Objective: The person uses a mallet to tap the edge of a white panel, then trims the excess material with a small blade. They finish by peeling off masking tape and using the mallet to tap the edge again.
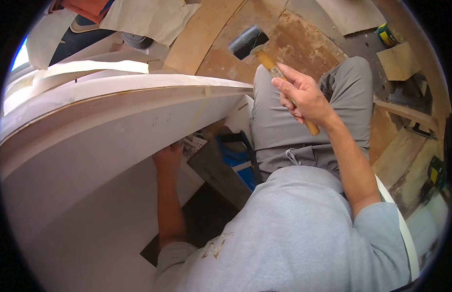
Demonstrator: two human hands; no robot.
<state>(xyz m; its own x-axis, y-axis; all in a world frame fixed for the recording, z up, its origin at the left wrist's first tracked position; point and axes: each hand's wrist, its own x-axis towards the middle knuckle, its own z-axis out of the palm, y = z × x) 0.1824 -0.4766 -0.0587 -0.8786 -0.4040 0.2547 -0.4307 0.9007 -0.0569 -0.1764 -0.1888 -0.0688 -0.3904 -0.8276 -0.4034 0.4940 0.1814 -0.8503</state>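
Observation:
My right hand [304, 95] is wrapped round the wooden handle of a rubber mallet [249, 43]. The mallet's black head points up and left, above my knee, and the handle's end sticks out below my fist. My left hand [168, 155] reaches under a long white panel [128, 127], right at the panel's lower edge. Most of its fingers are hidden there. Close beside it lie some small pale metal pieces [193, 144]. A saw with a blue and black handle [240, 163] lies between the panel and my lap.
Worn wooden boards [304, 41] cover the floor ahead. At the far right are a green and yellow can [389, 35], a square wood offcut [399, 61] and a tape measure [436, 171]. Beige paper [148, 19] hangs over things at the upper left.

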